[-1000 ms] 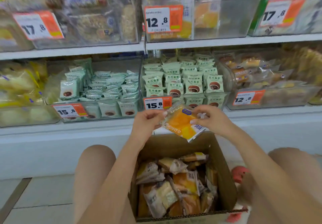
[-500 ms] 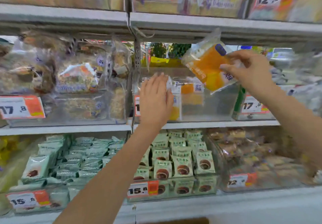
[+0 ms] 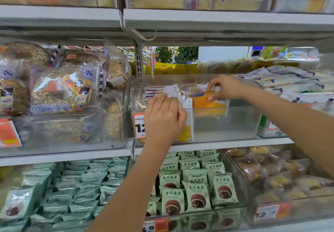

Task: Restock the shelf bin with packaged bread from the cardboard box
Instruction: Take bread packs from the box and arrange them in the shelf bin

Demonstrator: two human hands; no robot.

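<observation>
two hands at the clear shelf bin: right hand pinches an orange bread packet inside, left hand steadies upright packs, fingers straight; release comes next.

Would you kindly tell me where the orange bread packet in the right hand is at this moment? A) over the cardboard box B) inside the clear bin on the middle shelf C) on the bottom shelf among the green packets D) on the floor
B: the right hand pinches the orange bread packet low inside the clear bin, behind its front wall.
</observation>
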